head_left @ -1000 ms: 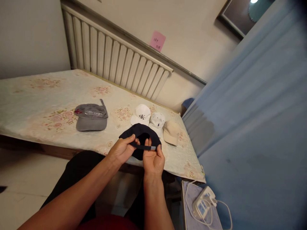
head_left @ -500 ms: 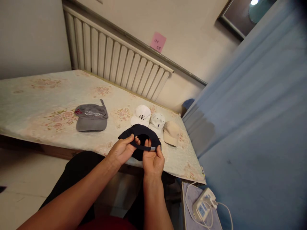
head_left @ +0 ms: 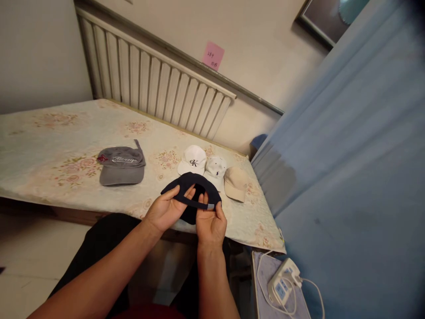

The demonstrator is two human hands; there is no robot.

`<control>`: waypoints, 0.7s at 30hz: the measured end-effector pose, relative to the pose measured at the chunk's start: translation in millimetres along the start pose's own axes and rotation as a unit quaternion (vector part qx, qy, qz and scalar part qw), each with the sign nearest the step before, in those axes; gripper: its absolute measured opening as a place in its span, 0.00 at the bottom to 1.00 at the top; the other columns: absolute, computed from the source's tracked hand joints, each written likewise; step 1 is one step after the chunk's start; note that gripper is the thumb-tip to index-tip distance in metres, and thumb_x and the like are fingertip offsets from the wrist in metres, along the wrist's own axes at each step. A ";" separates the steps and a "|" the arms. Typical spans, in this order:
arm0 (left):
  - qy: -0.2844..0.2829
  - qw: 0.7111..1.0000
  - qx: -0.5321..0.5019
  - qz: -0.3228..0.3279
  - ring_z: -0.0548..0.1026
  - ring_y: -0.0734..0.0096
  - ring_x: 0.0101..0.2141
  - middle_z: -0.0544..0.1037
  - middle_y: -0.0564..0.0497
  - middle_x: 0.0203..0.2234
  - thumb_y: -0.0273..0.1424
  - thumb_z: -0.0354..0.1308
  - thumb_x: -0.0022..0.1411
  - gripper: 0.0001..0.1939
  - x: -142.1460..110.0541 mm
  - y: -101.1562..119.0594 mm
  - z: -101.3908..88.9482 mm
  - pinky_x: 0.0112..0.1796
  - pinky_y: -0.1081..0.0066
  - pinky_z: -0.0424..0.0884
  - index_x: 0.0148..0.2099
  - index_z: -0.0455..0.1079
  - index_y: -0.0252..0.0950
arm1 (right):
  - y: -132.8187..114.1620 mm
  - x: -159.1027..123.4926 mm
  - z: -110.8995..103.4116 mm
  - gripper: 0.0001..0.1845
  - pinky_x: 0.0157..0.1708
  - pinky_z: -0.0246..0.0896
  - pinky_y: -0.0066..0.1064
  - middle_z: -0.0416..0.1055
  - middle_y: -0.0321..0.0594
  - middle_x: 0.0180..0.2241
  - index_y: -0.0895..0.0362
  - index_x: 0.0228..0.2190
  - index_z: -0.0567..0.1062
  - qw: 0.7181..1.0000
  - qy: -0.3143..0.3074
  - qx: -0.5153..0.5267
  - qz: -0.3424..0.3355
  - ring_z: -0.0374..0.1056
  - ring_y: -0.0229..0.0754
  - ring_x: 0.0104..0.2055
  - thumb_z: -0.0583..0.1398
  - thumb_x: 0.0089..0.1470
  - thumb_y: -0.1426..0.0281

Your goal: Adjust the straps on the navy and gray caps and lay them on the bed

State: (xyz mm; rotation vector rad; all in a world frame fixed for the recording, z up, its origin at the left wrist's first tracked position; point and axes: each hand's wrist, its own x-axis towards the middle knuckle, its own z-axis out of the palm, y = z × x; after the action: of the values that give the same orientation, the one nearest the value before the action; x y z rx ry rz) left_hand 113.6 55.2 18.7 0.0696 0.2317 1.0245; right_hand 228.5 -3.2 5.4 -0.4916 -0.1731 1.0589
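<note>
A dark navy cap (head_left: 192,179) is held up over the table's near edge, its back opening and strap facing me. My left hand (head_left: 168,207) grips the cap's left side, thumb on the outside and fingers inside the opening. On the right end of the strap, beside a small grey buckle (head_left: 210,207), my right hand (head_left: 211,223) pinches with its thumb, other fingers reaching inside. Just beyond lie a white cap with black letters (head_left: 192,159), a white cap with a small dark logo (head_left: 215,170) and a beige cap (head_left: 235,182). Off to the left rests a grey cap (head_left: 122,166).
A flowered cloth (head_left: 66,146) covers the table. Behind it stand a radiator (head_left: 149,79) and a wall with a pink note (head_left: 213,56). A blue curtain (head_left: 348,168) hangs on the right. A power strip (head_left: 282,283) with cables sits on a low stand at lower right.
My left fingers have stretched further into the navy cap's opening. My right hand keeps its hold. The view has shifted slightly.
</note>
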 end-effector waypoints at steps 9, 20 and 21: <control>-0.017 1.000 0.010 -0.001 0.79 0.58 0.44 0.80 0.36 0.42 0.19 0.43 0.66 0.20 -3.5 -2.5 -1.4 0.45 0.59 0.77 0.56 0.67 0.27 | -2.6 1.8 4.1 0.16 0.59 0.59 0.44 0.79 0.41 0.40 0.57 0.36 0.76 0.998 0.014 0.050 0.023 0.72 0.38 0.51 0.49 0.63 0.70; -0.020 0.998 -0.051 0.013 0.79 0.59 0.43 0.80 0.38 0.42 0.26 0.40 0.70 0.20 1.4 8.8 -4.8 0.44 0.58 0.77 0.59 0.64 0.29 | -4.1 -0.4 5.4 0.19 0.59 0.60 0.42 0.79 0.40 0.39 0.58 0.36 0.77 0.996 0.025 0.080 0.035 0.72 0.38 0.49 0.47 0.65 0.67; -0.021 0.998 -0.054 0.012 0.79 0.59 0.43 0.81 0.38 0.42 0.27 0.40 0.71 0.20 1.4 9.3 -5.2 0.44 0.57 0.77 0.59 0.64 0.29 | -4.4 0.0 5.2 0.20 0.59 0.60 0.42 0.79 0.40 0.39 0.58 0.36 0.77 0.995 0.026 0.085 0.038 0.72 0.38 0.49 0.47 0.65 0.67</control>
State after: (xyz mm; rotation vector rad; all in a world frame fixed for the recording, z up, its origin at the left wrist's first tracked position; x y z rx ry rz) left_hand 105.3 60.9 15.0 -0.0038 0.1370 1.0570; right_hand 230.1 -3.4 12.0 -0.3736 -0.0173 1.1227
